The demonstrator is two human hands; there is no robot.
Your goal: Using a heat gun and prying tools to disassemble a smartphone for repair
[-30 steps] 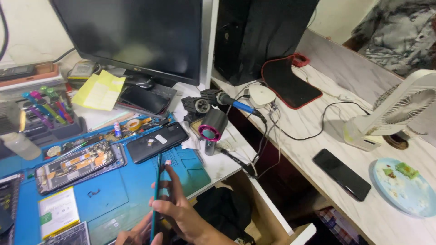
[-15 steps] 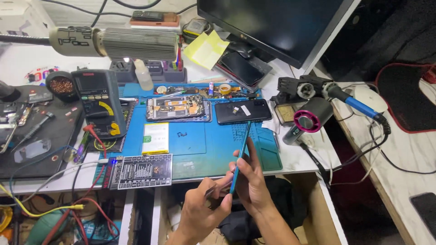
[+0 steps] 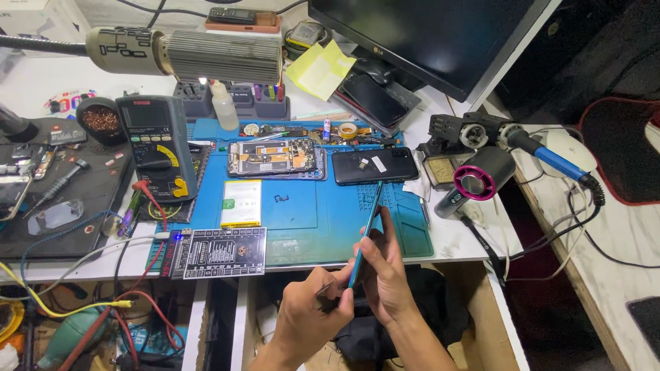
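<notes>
A thin phone (image 3: 368,223) with a blue edge is held edge-on, tilted up over the front of the blue work mat (image 3: 302,220). My right hand (image 3: 388,275) grips its lower half from the right. My left hand (image 3: 306,316) is pinched on a small flat pick (image 3: 326,288) against the phone's bottom end. Further back on the mat lie an opened phone with bare circuit boards (image 3: 275,156), a black phone back (image 3: 375,166) and a white and yellow battery (image 3: 241,203).
A multimeter (image 3: 155,148) stands at the mat's left, with red and yellow leads trailing off the bench edge. A black printed board (image 3: 220,252) lies at the front. A pink-ringed hot-air handle (image 3: 478,182) and blue soldering handle (image 3: 550,158) sit right. A monitor (image 3: 426,34) and lamp arm (image 3: 206,55) stand behind.
The view has swung left from the side table to the bench. Both hands stay on the edge-on phone, which is now a little further right and lower.
</notes>
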